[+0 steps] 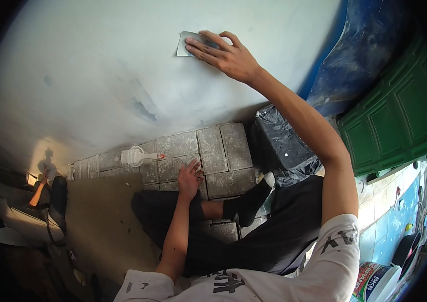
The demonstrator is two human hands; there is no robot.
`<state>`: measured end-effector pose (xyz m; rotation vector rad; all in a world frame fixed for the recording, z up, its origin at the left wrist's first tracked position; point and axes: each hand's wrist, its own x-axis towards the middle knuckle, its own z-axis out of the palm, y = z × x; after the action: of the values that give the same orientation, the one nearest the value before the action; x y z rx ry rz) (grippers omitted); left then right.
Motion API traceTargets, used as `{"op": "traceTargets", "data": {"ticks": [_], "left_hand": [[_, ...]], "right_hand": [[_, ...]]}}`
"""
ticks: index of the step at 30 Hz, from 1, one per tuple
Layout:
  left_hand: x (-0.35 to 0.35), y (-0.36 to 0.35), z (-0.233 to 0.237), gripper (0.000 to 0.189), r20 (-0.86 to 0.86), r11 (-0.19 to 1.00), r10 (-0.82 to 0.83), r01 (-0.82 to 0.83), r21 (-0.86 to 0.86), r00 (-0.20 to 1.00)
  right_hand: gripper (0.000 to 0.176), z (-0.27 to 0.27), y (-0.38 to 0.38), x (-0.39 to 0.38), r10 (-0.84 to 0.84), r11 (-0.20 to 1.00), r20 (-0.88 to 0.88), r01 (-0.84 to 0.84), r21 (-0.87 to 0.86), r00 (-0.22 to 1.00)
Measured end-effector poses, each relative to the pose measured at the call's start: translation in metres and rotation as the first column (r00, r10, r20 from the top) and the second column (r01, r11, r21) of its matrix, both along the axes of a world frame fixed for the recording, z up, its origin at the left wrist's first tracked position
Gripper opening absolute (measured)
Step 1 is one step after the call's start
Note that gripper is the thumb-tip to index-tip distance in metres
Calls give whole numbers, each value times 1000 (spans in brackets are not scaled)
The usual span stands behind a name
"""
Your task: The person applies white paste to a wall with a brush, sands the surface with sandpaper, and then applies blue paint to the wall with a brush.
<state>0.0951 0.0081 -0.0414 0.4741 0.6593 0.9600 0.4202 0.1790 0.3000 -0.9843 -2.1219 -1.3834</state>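
My right hand (228,58) presses a grey sheet of sandpaper (182,46) flat against the white wall (97,65), its fingers lying over the sheet. One corner of the sandpaper curls away from the wall. Lower down, my left hand (190,179) hovers by my bent knee with its fingers apart and nothing in it. Just beyond it, a white tub (134,155) with a brush-like handle (152,156) across it rests on the grey paving blocks (178,144). Dark smudges mark the wall above the tub.
A box wrapped in black plastic (286,138) stands by my right knee. Behind it are a blue sheet (357,45) and a green panel (397,108). A paint bucket (374,282) sits lower right. Another person's arm (37,194) shows at left, beside a brown mat (102,211).
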Motion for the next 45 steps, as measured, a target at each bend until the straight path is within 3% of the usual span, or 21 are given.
{"op": "traceTargets", "data": {"ticks": [7,10,15,20,23,26,28,30,32,36,38,40,42,45], "left_hand": [[0,-1,1,69,14,1000,-11,11,-7,1000],[1,0,2,70,73,1000,-18,20,-21,997],[-1,-1,-1,72,55,999,21,-18,-47,998],[2,6,0,73,67,999,16,-13,-50,998],[-3,-6,5,72,78,997,33,-28,-71,996],[8,3,9,72,97,997,34,-27,-69,995],[0,0,4,72,74,994,45,-38,-101,996],[1,0,-1,73,63,998,36,-33,-55,997],[7,5,1,73,61,999,21,-18,-43,998],[0,-2,1,74,47,998,42,-40,-41,998],[5,1,3,74,63,999,33,-30,-37,998],[0,2,0,75,56,998,24,-21,-52,998],[2,-1,2,76,52,999,23,-21,-28,998],[2,1,2,76,86,999,19,-15,-47,996]], "right_hand": [[50,4,5,-6,62,997,-38,-64,-44,997],[45,-11,0,-21,77,997,223,-73,-25,972],[52,9,-5,-16,41,999,116,-38,-23,992],[47,3,4,-12,59,998,189,-65,21,980],[55,20,-8,-4,-96,995,39,96,17,995],[57,20,-5,-3,-112,992,171,99,82,979],[60,31,5,10,-56,998,-29,56,15,998],[60,26,1,5,-124,991,11,123,51,992],[62,23,7,1,45,999,78,-45,-6,996],[65,24,6,7,-124,990,7,123,72,992],[64,20,6,3,-147,982,150,126,141,978],[61,19,9,4,-138,988,104,129,84,985],[52,16,14,4,69,995,-6,-69,69,998],[52,19,22,4,151,988,-35,-151,-9,988]]}}
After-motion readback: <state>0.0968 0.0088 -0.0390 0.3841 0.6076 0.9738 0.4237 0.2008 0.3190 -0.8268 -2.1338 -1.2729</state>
